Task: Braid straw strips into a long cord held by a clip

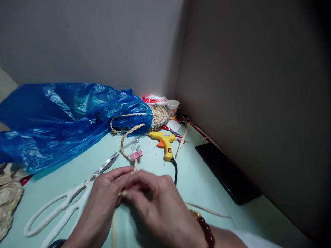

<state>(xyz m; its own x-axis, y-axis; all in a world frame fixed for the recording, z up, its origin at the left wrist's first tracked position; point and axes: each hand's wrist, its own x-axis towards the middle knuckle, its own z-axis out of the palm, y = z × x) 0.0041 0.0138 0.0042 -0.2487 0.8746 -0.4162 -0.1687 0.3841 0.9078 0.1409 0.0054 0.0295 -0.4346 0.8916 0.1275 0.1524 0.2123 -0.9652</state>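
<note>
A braided straw cord (pixel 123 146) curves up from my hands, with a pink binder clip (pixel 136 155) clamped on it just beyond my fingertips. My left hand (pixel 106 193) is closed on the lower end of the cord. Pressed against it, my right hand (pixel 160 199) pinches a pale strand of straw (pixel 123 193) between thumb and fingers. Another flat strand (pixel 114 229) hangs below my left hand. The exact grip between the hands is partly hidden. White-handled scissors (pixel 67 198) lie half open beside my left hand.
A yellow glue gun (pixel 163 140) with a black cable lies ahead. Behind are a blue plastic bag (pixel 64 113), a woven basket (pixel 160 117) and a paper cup (pixel 172 106). A black phone-like slab (pixel 227 172) rests along the right wall; woven straw (pixel 9 199) sits at left.
</note>
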